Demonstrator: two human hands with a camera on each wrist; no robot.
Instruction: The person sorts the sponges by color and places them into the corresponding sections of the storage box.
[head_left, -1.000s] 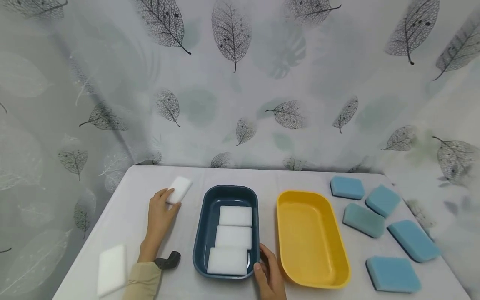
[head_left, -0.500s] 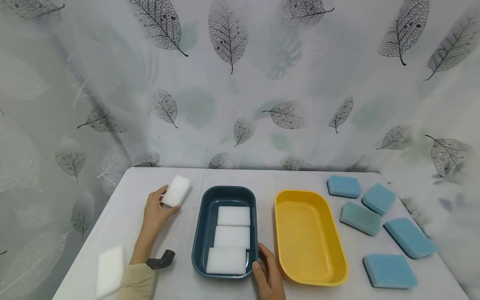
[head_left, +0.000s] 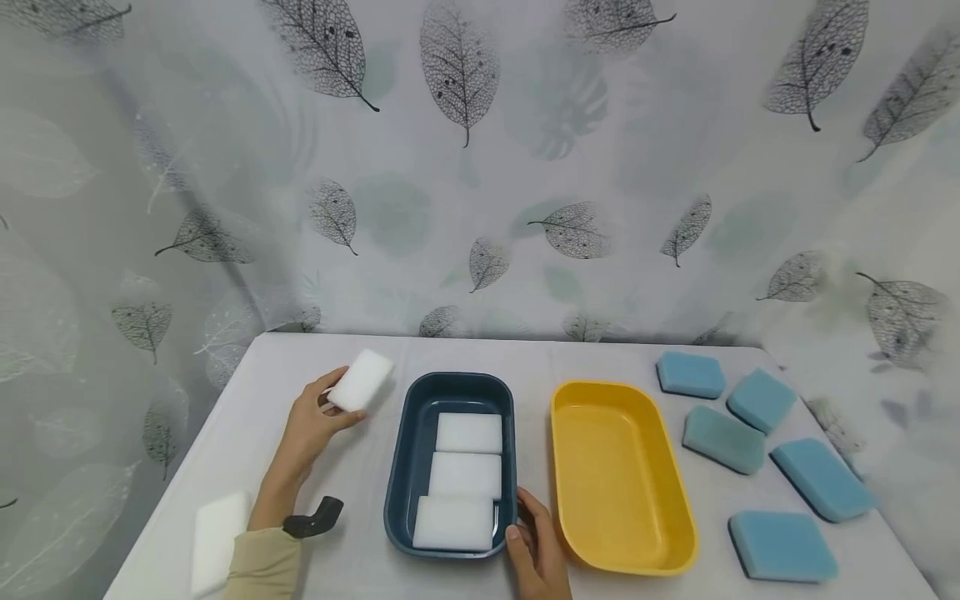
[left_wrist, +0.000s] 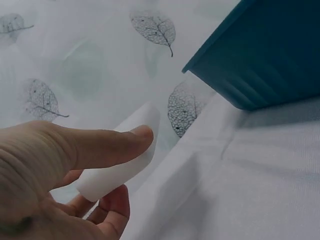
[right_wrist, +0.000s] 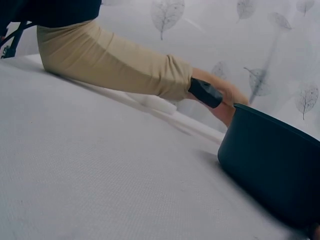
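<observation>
My left hand [head_left: 311,425] pinches a white sponge block [head_left: 362,381] by its edges, left of the dark blue tray. In the left wrist view the thumb lies along one face of this white sponge [left_wrist: 120,175], fingers curled under it, and the block is tilted above the table. The dark blue tray [head_left: 397,475] holds 3 white sponges [head_left: 465,475] in a column. My right hand [head_left: 542,554] grips the tray's near right corner, thumb and fingers against its wall. In the right wrist view the tray [right_wrist: 270,165] hides most of the left hand.
Right of the blue tray is a yellow tray [head_left: 622,475] with nothing in it. Several blue sponges [head_left: 783,546] lie scattered at the right side. Another white sponge [head_left: 219,542] lies at the near left. A leaf-patterned curtain [head_left: 480,183] hangs behind the table.
The left hand has lifted the white sponge off the table and turned it slightly rightward, its wrist shifting left. The right hand and blue tray stay in place.
</observation>
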